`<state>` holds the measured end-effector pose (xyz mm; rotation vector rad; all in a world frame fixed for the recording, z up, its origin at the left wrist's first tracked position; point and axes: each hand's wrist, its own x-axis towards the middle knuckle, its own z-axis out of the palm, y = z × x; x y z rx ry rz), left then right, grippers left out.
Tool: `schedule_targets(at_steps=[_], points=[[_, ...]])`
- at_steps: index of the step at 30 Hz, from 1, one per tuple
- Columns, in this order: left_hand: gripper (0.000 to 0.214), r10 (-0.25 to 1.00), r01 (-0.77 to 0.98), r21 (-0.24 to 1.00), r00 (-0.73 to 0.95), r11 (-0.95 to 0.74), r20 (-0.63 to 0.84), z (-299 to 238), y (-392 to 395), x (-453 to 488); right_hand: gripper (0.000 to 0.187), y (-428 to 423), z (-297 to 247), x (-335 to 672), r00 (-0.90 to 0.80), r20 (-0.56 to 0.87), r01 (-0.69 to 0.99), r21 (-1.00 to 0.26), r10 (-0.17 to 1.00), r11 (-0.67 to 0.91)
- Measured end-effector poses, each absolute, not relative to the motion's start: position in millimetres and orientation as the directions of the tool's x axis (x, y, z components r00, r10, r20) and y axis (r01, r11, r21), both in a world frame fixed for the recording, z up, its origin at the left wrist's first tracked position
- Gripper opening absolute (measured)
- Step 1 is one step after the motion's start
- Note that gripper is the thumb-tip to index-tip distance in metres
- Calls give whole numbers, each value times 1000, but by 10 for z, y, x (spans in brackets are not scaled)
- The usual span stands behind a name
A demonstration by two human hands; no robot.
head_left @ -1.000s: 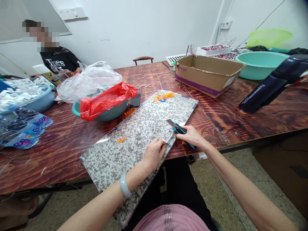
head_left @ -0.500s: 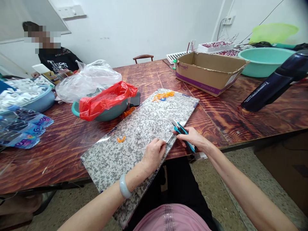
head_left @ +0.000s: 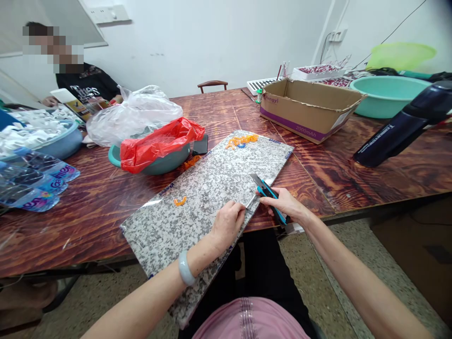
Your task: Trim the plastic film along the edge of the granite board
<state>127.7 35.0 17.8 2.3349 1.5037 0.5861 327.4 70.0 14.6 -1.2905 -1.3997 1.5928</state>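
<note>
My right hand (head_left: 286,205) is wrapped around a blue and black utility knife (head_left: 271,197), its blade out and pointing up and to the left. Beside it, my left hand (head_left: 228,223) is closed in a pinch on a thin silvery rod (head_left: 251,202) whose other end reaches the fingers of my right hand. Both hands are at the near right edge of a speckled grey stone-patterned board (head_left: 205,188). A small orange piece (head_left: 180,201) lies on the board to the left. Farther back are a clump of orange pieces (head_left: 243,139) and a blue ring-like bit (head_left: 241,146).
Behind the board stand a green basin (head_left: 155,165) with a red plastic bag (head_left: 155,146), and a dark phone (head_left: 200,146). Water bottles (head_left: 38,183) lie left. A cardboard box (head_left: 307,110), a turquoise basin (head_left: 391,96) and a dark flask (head_left: 395,127) are right. A person (head_left: 92,84) sits opposite.
The camera view has shifted slightly. Both hands keep nearly the same place at the board's edge, still holding the knife and the rod.
</note>
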Motion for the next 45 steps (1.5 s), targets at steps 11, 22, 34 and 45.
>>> schedule_targets(at_steps=[11, 22, 34, 45], points=[[11, 921, 799, 458, 346, -390, 182, 178, 353, 1269, 22, 468, 450, 3366, -289, 9, 284, -954, 957, 95], [5, 937, 796, 495, 311, -348, 159, 187, 341, 1296, 16, 230, 391, 3179, -461, -49, 730, -589, 886, 347], [5, 931, 788, 496, 324, -364, 169, 189, 339, 1294, 19, 171, 378, 2991, -406, -159, 913, -96, 900, 395], [6, 931, 789, 497, 334, -361, 146, 221, 334, 1297, 19, 148, 388, 2946, -386, -210, 920, -27, 898, 390]])
